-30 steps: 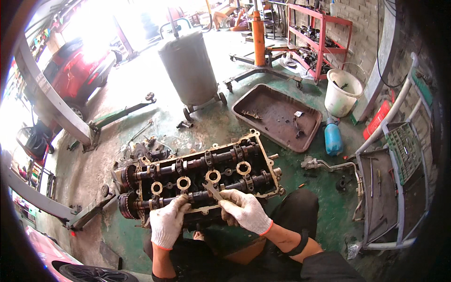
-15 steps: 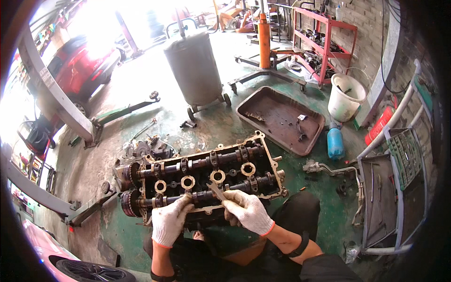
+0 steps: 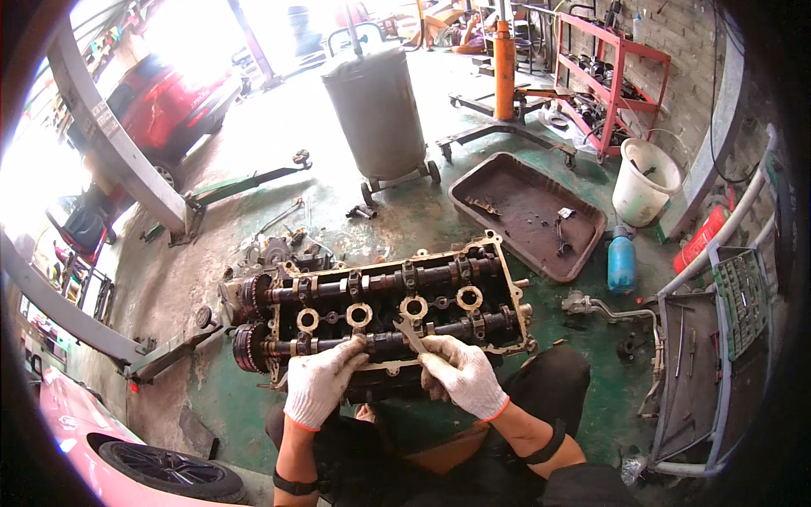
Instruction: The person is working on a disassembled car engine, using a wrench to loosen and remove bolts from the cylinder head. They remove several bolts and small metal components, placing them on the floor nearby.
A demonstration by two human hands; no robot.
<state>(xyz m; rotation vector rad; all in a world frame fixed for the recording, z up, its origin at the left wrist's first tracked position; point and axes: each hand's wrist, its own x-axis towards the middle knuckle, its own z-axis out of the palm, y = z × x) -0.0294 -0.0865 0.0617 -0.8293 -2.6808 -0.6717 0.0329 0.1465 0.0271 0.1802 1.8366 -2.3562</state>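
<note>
In front of me lies a cylinder head [image 3: 394, 366] with two dark camshafts, the far camshaft [image 3: 329, 288] and the near camshaft [image 3: 389, 341]. Round toothed sprockets [image 3: 247, 346] sit at its left end. My right hand [image 3: 465, 373], in a white knitted glove, grips an open-end wrench [image 3: 409, 330] whose jaw points up and left over the near camshaft. My left hand [image 3: 323, 385], gloved alike, has thumb and fingers pinched together at the near camshaft. Whatever lies between those fingertips is too small to make out.
Beyond the head lie a brown tray [image 3: 515, 190] with small parts, a wheeled grey tank [image 3: 376, 118], a white bucket [image 3: 646, 182] and a blue bottle [image 3: 621, 262]. A tool cart [image 3: 718, 355] stands right. Metal parts [image 3: 274, 252] lie behind the head; lift posts [image 3: 118, 135] rise left.
The whole view has shifted, so everything sits a little farther right in the picture. Both hands and the wrench keep nearly the same place over the cylinder head.
</note>
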